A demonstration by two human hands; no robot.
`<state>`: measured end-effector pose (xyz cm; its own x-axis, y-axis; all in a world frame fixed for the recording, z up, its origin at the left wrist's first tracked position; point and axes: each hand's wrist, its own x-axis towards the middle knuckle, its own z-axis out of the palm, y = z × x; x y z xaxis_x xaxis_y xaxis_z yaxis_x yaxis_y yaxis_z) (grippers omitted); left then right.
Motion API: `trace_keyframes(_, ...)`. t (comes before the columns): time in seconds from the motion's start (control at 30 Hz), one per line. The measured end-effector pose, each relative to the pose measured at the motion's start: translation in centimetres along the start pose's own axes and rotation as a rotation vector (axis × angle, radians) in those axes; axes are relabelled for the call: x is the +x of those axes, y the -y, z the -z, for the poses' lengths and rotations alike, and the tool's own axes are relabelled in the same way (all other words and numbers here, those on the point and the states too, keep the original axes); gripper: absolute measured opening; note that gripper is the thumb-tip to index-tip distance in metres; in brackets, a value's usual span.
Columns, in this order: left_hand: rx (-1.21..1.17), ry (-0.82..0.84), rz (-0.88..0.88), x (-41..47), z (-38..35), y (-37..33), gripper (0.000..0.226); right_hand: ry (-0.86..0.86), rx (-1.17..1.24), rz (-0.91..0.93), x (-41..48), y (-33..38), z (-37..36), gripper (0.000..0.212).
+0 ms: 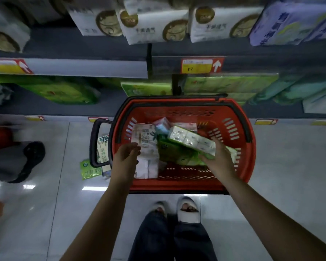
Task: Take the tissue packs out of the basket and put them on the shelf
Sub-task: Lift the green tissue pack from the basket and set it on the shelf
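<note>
White and green plastic wraps the long tissue pack (191,139), which lies over the other packs in the middle of the red basket (251,147). Its long axis runs slantwise, from the far-left part of the basket toward the near-right corner. Your right hand (217,157) is at that near-right end. The fingers (203,158) are curled under the pack and the thumb lies on its upper side, so this pack is grasped.

Your left hand (125,157) is by the left wall of the basket and pinches the left edge of the white pack (145,140), whose long axis runs from far to near. Both packs are inside the basket, not yet on the shelf (83,66). The shelf is beyond the far rim and higher, with green packs (230,83) below it.

I judge that the right hand is the more ready one. Lift the long pack up and away from you, and keep its far end clear of the far rim. The basket stands on the pale floor (290,166).
</note>
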<state>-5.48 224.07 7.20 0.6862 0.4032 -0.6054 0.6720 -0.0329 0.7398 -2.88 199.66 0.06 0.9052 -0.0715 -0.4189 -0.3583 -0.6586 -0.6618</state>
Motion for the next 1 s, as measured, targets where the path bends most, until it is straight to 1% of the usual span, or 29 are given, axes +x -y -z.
trace_keyframes(0.07, 0.047, 0.0, 0.01, 0.3, 0.1, 1.2, 0.018, 0.08, -0.095, -0.016, 0.8, -0.6, -1.3, 0.085)
trace_keyframes(0.13, 0.103, 0.018, 0.017, 0.1, 0.2, 2.0, 0.023, 0.175, -0.225, -0.123, 1.4, -1.1, -2.7, 0.106)
trace_keyframes(0.2, 0.112, 0.035, 0.045, 0.0, 0.3, 2.5, 0.029, 0.219, -0.332, -0.148, 1.9, -1.3, -3.5, 0.111)
trace_keyframes(0.3, 0.109, 0.043, 0.066, 0.1, 0.7, 3.0, 0.032, 0.202, -0.365, -0.136, 3.2, -1.0, -4.1, 0.112)
trace_keyframes(0.37, 0.101, 0.034, 0.077, 0.4, 0.9, 3.4, 0.03, 0.188, -0.427, -0.15, 4.3, -0.9, -4.3, 0.107)
trace_keyframes(0.47, 0.07, 0.021, 0.089, 0.8, 1.3, 3.5, 0.021, 0.12, -0.517, -0.156, 6.0, -1.0, -5.0, 0.096)
trace_keyframes(0.57, 0.055, -0.004, 0.082, 1.2, 1.7, 3.4, 0.018, 0.079, -0.454, -0.263, 6.9, -1.2, -5.5, 0.089)
trace_keyframes(0.63, 0.04, -0.026, 0.077, 1.4, 1.8, 3.5, 0.017, 0.053, -0.396, -0.294, 7.1, -1.5, -5.9, 0.084)
trace_keyframes(0.87, -0.015, -0.017, 0.077, 1.7, 1.5, 3.0, 0.021, -0.069, -0.267, -0.14, 6.1, -3.0, -6.0, 0.046)
trace_keyframes(1.0, -0.046, 0.001, 0.071, 1.0, 1.1, 2.8, 0.022, -0.127, -0.08, -0.097, 5.1, -2.8, -3.9, 0.035)
